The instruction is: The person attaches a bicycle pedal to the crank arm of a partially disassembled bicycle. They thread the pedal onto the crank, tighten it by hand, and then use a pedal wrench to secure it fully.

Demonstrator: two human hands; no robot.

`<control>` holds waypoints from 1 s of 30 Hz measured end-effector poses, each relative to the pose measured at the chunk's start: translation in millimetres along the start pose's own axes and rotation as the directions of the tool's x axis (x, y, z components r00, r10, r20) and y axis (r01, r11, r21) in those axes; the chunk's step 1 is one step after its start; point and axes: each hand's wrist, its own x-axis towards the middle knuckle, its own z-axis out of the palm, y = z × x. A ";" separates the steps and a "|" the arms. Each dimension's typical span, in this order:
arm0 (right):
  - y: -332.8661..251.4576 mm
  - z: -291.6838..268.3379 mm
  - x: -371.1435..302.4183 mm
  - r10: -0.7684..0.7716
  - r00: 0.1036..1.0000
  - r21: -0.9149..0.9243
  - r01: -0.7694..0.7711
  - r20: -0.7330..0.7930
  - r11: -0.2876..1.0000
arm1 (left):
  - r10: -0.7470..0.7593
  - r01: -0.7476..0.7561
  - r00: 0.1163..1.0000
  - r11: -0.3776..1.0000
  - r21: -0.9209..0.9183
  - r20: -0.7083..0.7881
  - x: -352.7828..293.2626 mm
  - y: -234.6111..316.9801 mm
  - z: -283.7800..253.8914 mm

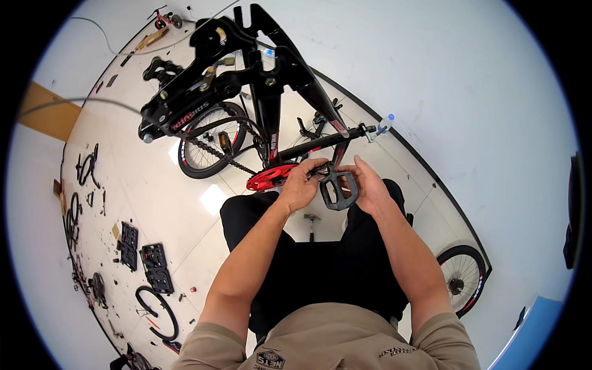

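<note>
A bicycle repair workshop: an upturned black bicycle frame with a red chainring (271, 176) stands at 12 o'clock, black tyres and tool trays (155, 266) lie scattered over the glossy white tiled floor (166, 203) at 8 o'clock, a loose spoked wheel (461, 279) leans at 4 o'clock

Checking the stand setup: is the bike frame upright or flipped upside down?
Upside down. The bike frame has its red chainring and pedal near the hands, and the rear wheel sits off the floor.
</note>
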 end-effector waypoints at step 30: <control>28.3 -11.8 19.0 -0.107 0.991 0.038 0.111 -0.079 0.993 | -0.062 0.059 0.996 0.997 0.054 0.059 3.8 -14.6 -1.1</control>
